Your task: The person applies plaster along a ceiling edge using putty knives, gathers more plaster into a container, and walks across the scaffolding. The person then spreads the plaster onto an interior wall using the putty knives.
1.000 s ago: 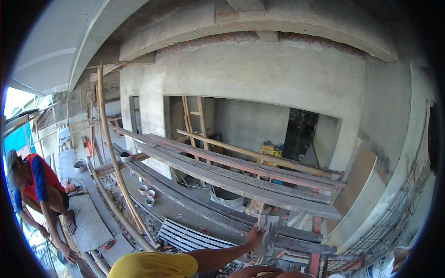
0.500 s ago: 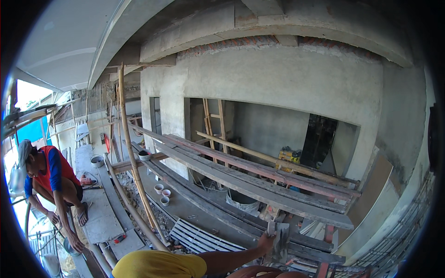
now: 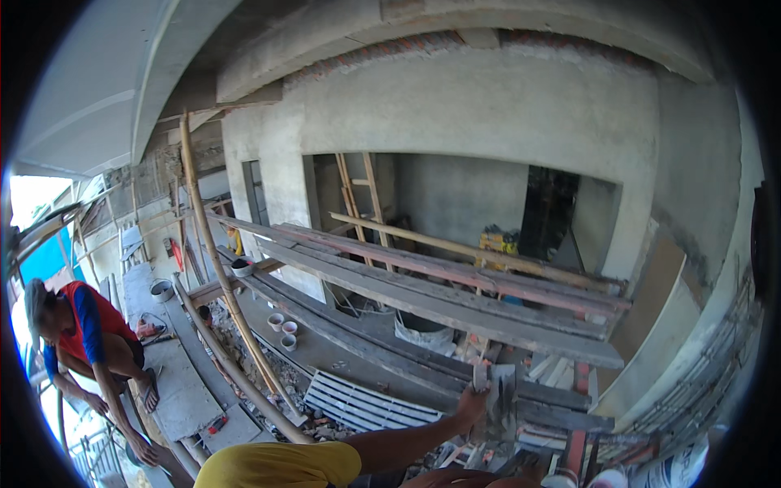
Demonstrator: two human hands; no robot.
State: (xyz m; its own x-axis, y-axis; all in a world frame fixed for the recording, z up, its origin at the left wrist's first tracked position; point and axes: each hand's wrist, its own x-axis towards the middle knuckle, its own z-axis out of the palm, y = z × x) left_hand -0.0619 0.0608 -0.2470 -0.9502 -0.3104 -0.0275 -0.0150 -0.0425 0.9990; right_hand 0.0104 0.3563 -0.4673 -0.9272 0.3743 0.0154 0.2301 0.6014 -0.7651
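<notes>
My left arm, in a yellow sleeve, reaches across the lower edge to the right. My left hand (image 3: 472,407) is closed around the grip of a plastering trowel (image 3: 503,398). The trowel's flat grey blade stands upright beside the hand, close to the dark lower planks (image 3: 553,394). Bare skin shows at the bottom edge, but I cannot tell which part of me it is. My right hand does not show.
Long scaffold planks (image 3: 455,313) cross in front of a plastered wall (image 3: 488,114). A bamboo pole (image 3: 213,236) rises at left. A co-worker (image 3: 93,333) in red and blue crouches on boards. Several small buckets (image 3: 277,320) stand below; a white container (image 3: 675,468) is at lower right.
My view has tilted down and shifted slightly right, bringing buckets into the lower right. The plastering trowel stays in my left hand. The co-worker's lower hand has moved a little.
</notes>
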